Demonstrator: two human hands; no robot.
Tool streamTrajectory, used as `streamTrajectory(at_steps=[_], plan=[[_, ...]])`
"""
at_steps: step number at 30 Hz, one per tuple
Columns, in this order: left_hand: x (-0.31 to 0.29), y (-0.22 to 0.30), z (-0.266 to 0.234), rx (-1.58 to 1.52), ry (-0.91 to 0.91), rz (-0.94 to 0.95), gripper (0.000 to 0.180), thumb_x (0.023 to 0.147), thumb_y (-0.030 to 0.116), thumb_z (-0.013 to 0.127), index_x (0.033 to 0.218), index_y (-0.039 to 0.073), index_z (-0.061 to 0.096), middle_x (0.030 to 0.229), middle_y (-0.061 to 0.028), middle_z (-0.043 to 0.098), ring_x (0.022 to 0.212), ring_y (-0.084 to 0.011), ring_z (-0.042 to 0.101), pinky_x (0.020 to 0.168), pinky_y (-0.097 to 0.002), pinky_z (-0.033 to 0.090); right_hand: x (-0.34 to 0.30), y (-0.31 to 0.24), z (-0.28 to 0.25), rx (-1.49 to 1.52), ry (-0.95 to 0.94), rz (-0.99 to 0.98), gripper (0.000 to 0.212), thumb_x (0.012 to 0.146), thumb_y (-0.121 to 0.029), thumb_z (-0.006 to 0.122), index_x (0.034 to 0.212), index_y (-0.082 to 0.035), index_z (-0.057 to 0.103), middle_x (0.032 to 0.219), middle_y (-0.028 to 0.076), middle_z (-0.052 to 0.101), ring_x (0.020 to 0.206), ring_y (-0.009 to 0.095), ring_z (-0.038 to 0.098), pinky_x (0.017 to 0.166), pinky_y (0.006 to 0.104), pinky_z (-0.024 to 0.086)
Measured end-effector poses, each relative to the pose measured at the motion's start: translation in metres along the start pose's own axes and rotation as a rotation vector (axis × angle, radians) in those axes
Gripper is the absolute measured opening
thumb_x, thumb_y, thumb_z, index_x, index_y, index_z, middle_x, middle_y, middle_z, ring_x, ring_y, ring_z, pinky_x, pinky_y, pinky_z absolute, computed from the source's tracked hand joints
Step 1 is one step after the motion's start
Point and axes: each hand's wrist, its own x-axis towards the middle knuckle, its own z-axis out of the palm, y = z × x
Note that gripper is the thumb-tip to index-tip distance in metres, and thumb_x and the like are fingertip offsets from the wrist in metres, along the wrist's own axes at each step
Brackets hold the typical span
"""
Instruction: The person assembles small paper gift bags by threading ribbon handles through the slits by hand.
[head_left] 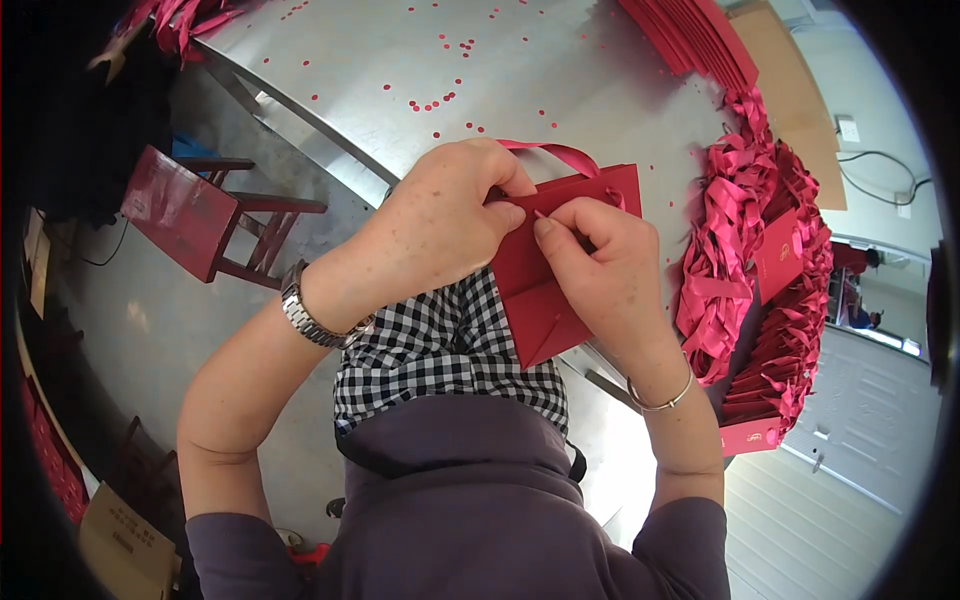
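Observation:
A red paper gift bag (535, 310) is held tilted in front of my lap, at the edge of the metal table. My left hand (450, 210) pinches the bag's top edge, thumb against the front panel. A pink-red ribbon (560, 152) runs from beside that hand and loops over the bag's mouth. Closed in a pinch at the front panel is my right hand (605, 265), with a small pink tip, seemingly the ribbon's end, at its fingertips. The fingers partly hide the panel's upper part.
Small red paper dots (432, 105) lie scattered on the metal table (350, 60). Finished-looking bags with bunched ribbons (720, 260) line its right side, near a stack of flat red bags (690, 40). A red wooden chair (190, 215) stands on the left; a cardboard box (125, 545) sits lower left.

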Motion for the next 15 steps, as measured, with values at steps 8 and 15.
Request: streamTrajectory(at_steps=[8,15], plan=[[-0.002,-0.006,0.003,0.098,0.015,0.208,0.016,0.078,-0.006,0.065,0.092,-0.003,0.061,0.090,-0.0117,0.061,0.081,-0.0266,0.058,0.074,-0.0329,0.049,0.021,0.000,0.003,-0.455,-0.063,-0.256,0.018,0.080,-0.014,0.065,0.068,-0.002,0.061,0.066,0.014,0.063,0.061,0.033,0.062,0.054,0.0426,0.048],[0.015,0.009,-0.029,-0.258,-0.282,-0.081,0.014,0.089,0.000,0.057,0.098,-0.001,0.067,0.094,-0.0040,0.061,0.080,-0.0103,0.057,0.068,-0.0270,0.047,-0.003,0.001,-0.001,-0.316,0.065,-0.393,0.015,0.079,-0.014,0.070,0.074,-0.005,0.059,0.071,0.010,0.062,0.066,0.030,0.063,0.056,0.0403,0.049]])
